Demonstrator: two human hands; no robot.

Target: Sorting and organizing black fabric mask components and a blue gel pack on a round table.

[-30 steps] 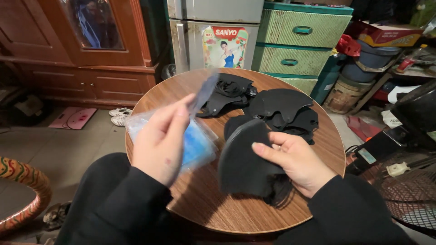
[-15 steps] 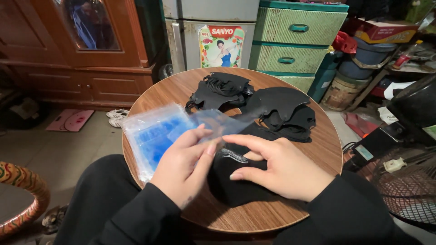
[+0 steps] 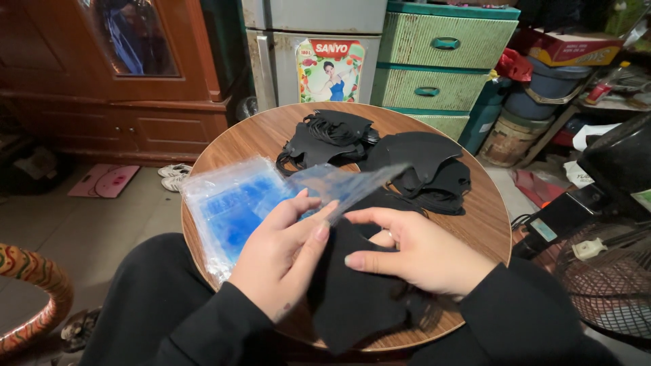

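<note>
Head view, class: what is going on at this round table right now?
A person sits at a round wooden table. The left hand and right hand together pinch a clear plastic bag above a black mask lying near the table edge. A stack of clear bags with blue print lies to the left. Two piles of black masks sit further back, one nearer the centre, one to its right.
</note>
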